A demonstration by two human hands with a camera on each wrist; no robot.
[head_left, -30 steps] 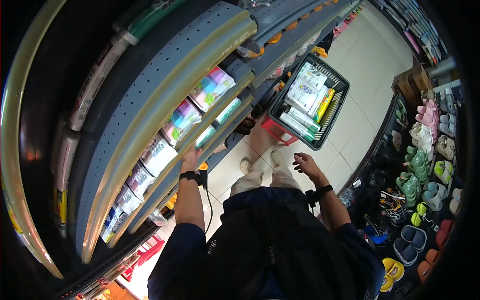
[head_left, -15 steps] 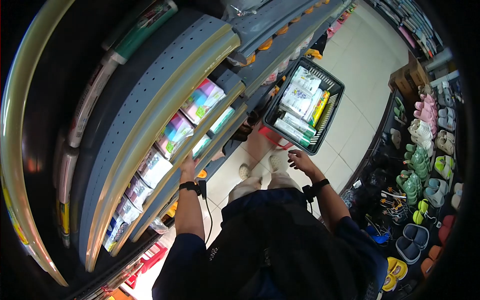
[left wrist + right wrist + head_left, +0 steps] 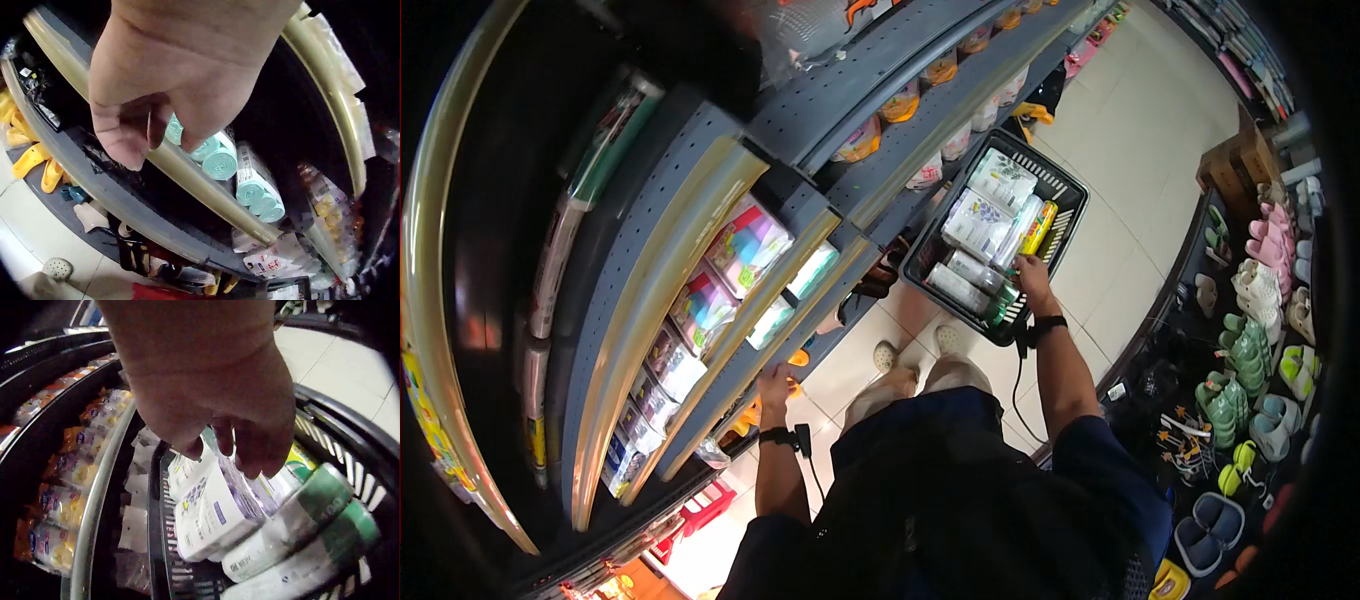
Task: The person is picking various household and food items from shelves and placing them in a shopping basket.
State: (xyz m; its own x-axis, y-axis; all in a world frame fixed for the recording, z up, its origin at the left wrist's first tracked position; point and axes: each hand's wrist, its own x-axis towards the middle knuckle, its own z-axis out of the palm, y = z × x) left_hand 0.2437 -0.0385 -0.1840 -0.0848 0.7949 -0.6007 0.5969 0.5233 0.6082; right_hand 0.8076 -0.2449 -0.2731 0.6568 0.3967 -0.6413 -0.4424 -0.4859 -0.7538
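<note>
Beside grey shelving (image 3: 815, 110) above pale tiles (image 3: 1140, 200), left hand (image 3: 773, 388) curls fingers (image 3: 125, 147) loosely; right hand (image 3: 1036, 284) over basket (image 3: 1083, 207), fingers' hold unclear.

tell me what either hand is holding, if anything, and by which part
The left hand holds nothing; its fingers hang loosely curled by the shelf. The right hand is over the basket, but whether it grips anything cannot be told.

A strip of tiled floor (image 3: 1145, 190) lies open between the basket (image 3: 1052, 180) and the shoes (image 3: 1248, 350) on the right. The basket is open from above; its walls block sideways entry and packs (image 3: 980, 222) crowd its inside. On the left, shelf edges (image 3: 672, 250) stand in the way, with gaps between.
</note>
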